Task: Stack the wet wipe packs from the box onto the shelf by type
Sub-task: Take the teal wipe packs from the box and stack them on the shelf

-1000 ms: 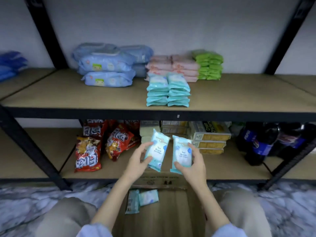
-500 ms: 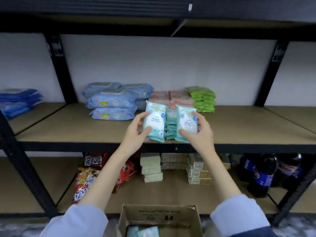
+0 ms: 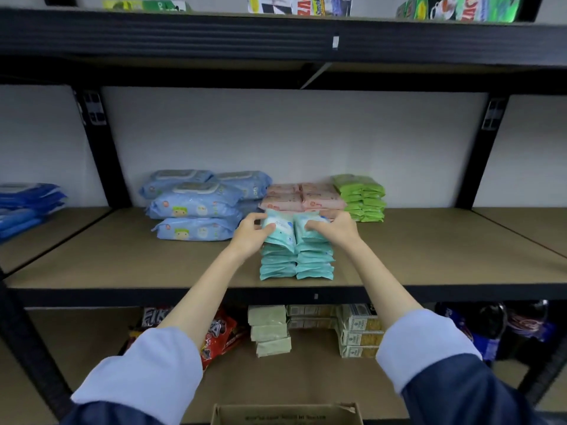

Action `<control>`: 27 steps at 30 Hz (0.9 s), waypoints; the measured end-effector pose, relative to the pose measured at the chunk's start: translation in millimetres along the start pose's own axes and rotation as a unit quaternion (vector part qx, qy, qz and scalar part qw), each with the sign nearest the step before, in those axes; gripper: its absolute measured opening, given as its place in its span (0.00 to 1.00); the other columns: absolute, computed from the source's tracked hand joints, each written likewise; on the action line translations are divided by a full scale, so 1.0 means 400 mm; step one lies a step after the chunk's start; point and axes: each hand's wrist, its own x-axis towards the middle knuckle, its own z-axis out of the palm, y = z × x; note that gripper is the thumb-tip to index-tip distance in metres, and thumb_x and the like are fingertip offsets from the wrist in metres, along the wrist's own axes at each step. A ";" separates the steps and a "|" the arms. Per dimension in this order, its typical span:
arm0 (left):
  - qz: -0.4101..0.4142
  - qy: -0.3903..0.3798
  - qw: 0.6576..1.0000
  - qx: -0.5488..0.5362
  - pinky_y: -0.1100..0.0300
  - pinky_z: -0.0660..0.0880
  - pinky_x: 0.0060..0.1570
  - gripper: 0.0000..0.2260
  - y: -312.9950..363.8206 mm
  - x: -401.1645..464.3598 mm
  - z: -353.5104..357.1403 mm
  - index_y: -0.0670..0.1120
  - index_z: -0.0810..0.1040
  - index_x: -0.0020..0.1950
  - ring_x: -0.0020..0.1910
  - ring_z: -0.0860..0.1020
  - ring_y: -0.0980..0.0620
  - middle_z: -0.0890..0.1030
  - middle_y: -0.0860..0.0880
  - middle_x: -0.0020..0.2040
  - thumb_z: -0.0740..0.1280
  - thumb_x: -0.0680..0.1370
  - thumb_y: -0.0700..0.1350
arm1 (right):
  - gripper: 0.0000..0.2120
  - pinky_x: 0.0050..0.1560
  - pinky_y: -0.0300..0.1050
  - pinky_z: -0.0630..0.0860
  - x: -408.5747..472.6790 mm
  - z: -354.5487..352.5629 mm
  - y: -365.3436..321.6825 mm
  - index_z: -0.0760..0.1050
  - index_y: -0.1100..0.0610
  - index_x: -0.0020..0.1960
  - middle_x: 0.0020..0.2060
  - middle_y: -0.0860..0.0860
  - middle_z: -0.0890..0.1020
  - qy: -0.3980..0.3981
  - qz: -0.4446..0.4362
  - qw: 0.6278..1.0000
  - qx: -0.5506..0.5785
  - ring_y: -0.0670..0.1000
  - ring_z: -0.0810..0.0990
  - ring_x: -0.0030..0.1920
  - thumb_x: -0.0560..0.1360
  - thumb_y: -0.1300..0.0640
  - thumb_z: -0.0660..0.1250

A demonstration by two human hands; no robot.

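Two hands, left and right, each grip a teal pack atop twin stacks near the shelf edge.

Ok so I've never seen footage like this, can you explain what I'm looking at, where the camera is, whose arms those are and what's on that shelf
There is no machine here: a person wears a wide-angle camera on the head, looking forward and down, so the arms reaching in from below are their own. The left hand and right hand each hold a teal wipe pack, the left pack and the right pack, setting them on top of two side-by-side teal stacks on the middle shelf. Behind these sit large blue packs, pink packs and green packs, each type in its own pile. At the bottom edge is the cardboard box. The shelf below holds snacks and cartons.
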 end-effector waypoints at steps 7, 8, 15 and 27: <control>0.017 0.008 0.997 0.069 0.60 0.66 0.50 0.17 -0.026 0.009 0.012 0.46 0.70 0.66 0.59 0.73 0.45 0.74 0.41 0.62 0.63 0.78 0.47 | 0.28 0.56 0.44 0.68 0.015 0.019 0.003 0.68 0.55 0.66 0.62 0.54 0.74 -0.021 -0.003 1.000 -0.015 0.55 0.72 0.62 0.70 0.49 0.70; 0.017 0.004 0.997 0.069 0.60 0.66 0.50 0.17 -0.029 0.011 0.011 0.46 0.70 0.66 0.59 0.72 0.45 0.73 0.41 0.62 0.63 0.78 0.48 | 0.28 0.56 0.44 0.68 0.022 0.023 0.010 0.68 0.54 0.66 0.63 0.54 0.73 -0.028 -0.002 1.000 -0.012 0.55 0.72 0.62 0.70 0.48 0.70; -0.005 -0.017 0.997 -0.072 0.63 0.64 0.53 0.16 -0.033 0.042 -0.003 0.47 0.70 0.66 0.56 0.69 0.55 0.71 0.47 0.65 0.61 0.79 0.51 | 0.23 0.69 0.52 0.65 0.073 0.006 0.029 0.68 0.53 0.65 0.67 0.53 0.69 -0.037 0.045 0.984 0.170 0.55 0.68 0.66 0.75 0.42 0.62; -0.114 -0.136 0.950 -0.257 0.51 0.75 0.55 0.25 -0.054 0.080 0.034 0.52 0.62 0.72 0.59 0.76 0.45 0.74 0.43 0.65 0.66 0.77 0.43 | 0.24 0.56 0.56 0.77 0.102 0.042 0.047 0.60 0.48 0.73 0.62 0.56 0.74 -0.194 0.095 0.951 0.220 0.58 0.78 0.57 0.78 0.54 0.61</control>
